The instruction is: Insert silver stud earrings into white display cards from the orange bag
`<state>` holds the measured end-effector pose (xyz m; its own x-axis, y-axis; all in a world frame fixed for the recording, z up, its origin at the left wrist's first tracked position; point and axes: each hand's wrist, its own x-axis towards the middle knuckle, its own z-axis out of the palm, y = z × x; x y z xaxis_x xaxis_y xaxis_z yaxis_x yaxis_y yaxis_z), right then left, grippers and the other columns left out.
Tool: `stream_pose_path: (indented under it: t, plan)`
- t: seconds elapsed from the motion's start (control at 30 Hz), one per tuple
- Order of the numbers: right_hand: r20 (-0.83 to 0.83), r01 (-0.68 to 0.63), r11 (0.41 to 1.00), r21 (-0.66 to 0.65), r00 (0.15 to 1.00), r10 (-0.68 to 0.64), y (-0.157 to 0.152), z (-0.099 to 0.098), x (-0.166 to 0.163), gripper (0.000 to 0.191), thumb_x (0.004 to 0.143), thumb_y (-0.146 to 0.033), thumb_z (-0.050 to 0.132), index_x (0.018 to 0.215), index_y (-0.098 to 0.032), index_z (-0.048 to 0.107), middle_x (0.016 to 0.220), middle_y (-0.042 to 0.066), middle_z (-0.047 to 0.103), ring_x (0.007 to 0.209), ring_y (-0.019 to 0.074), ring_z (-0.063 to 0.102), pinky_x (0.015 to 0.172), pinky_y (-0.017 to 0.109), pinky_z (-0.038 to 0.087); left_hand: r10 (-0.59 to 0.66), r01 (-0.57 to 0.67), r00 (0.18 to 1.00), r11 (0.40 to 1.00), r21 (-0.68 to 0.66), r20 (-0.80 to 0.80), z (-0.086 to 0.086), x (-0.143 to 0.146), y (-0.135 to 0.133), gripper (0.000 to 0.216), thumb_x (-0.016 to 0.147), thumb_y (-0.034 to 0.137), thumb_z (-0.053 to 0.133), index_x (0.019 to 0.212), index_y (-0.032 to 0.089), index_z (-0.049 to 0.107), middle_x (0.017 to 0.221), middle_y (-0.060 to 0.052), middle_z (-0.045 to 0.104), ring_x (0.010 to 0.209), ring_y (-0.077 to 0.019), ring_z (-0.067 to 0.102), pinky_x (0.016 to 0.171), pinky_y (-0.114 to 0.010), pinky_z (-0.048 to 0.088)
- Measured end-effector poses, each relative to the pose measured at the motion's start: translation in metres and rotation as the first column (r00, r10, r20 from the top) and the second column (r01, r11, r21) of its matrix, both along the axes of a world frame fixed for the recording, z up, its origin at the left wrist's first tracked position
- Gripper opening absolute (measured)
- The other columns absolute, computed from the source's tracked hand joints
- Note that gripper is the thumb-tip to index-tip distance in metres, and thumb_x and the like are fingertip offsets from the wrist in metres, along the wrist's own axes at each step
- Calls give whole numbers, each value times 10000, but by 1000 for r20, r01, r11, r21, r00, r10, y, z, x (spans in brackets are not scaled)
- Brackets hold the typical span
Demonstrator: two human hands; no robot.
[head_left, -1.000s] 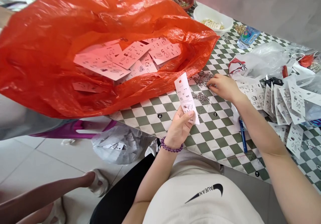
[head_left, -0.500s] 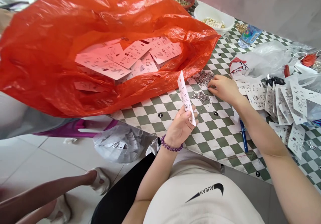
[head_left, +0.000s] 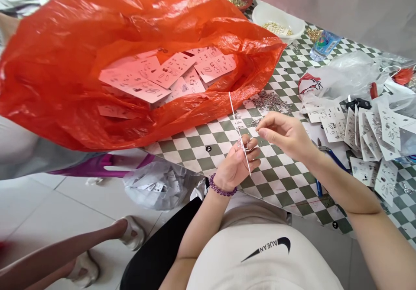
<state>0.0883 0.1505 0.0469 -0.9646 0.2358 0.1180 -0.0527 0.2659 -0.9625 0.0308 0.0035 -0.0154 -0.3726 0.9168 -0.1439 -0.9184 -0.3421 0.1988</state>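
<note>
My left hand point(head_left: 238, 160) grips a white earring card point(head_left: 236, 123), turned edge-on so that it shows as a thin line. Small silver hoops show beside the card at the fingers. Just right of it, my right hand point(head_left: 281, 134) is closed in a pinch, thumb against forefinger; whatever may be between the tips is too small to make out. Beyond the right hand, a pile of tiny silver pieces point(head_left: 271, 101) lies on the checkered table point(head_left: 221, 151). A large red plastic bag point(head_left: 188, 114) holding several filled earring cards point(head_left: 173, 69) lies to the left.
Blue-handled pliers point(head_left: 336, 158) lie under my right forearm. Several earring cards point(head_left: 367, 134) stand and lie at the right, near black-handled scissors point(head_left: 359, 104). At the back are a white bowl point(head_left: 294, 19) of gold pieces and a plastic bottle point(head_left: 325, 45). Another person's legs point(head_left: 65, 246) show lower left.
My right hand has come from the silver pile toward my left hand, fingers pinched. The card in my left hand has turned edge-on. A co-worker's hand has left the red bowl at the back.
</note>
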Motion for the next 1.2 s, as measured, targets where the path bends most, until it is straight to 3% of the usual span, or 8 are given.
stream_pose_path:
  t: [0.1, 0.3, 0.63, 0.83, 1.2]
  plan:
    - [-47, 21, 987, -159, 998, -29, -23, -1, 10, 116, 859, -310, 639, 834, -197, 648, 809, -2, 614, 718, 104, 579, 633, 249, 482, 16, -16, 1000, 999, -33, -26, -2, 0, 1, 426, 565, 238, 881, 783, 187, 519, 709, 59, 454, 544, -29, 439, 480, -125, 409]
    - [-103, 119, 971, -209, 984, -143, -43, -18, 14, 90, 835, -314, 667, 793, -236, 682, 830, 11, 588, 831, 132, 564, 761, 300, 509, 59, -65, 996, 993, -102, -66, 2, 1, 1, 476, 511, 261, 902, 737, 188, 490, 626, 77, 435, 496, -21, 400, 469, -127, 388]
    - [-83, 116, 897, -427, 983, -166, -52, -33, 15, 97, 844, -350, 678, 823, -256, 682, 886, 14, 560, 852, 138, 584, 715, 291, 535, 124, -144, 985, 974, -176, -118, 1, 1, 2, 466, 480, 316, 916, 745, 191, 554, 723, 64, 539, 574, -32, 518, 532, -140, 466]
    - [-83, 109, 893, -437, 984, -160, -52, -34, 15, 80, 863, -331, 660, 839, -262, 693, 881, -1, 548, 738, 103, 544, 627, 244, 521, 120, -137, 988, 971, -193, -101, -1, 1, 2, 471, 464, 323, 923, 707, 179, 547, 649, 66, 527, 577, -45, 538, 502, -127, 464]
    - [-73, 98, 906, -411, 987, -140, -51, -37, 15, 99, 859, -364, 657, 843, -271, 689, 880, 17, 558, 821, 140, 562, 642, 278, 522, 118, -126, 992, 965, -231, -47, 3, 1, 2, 548, 406, 293, 930, 690, 195, 472, 590, 91, 431, 511, -40, 470, 482, -140, 455]
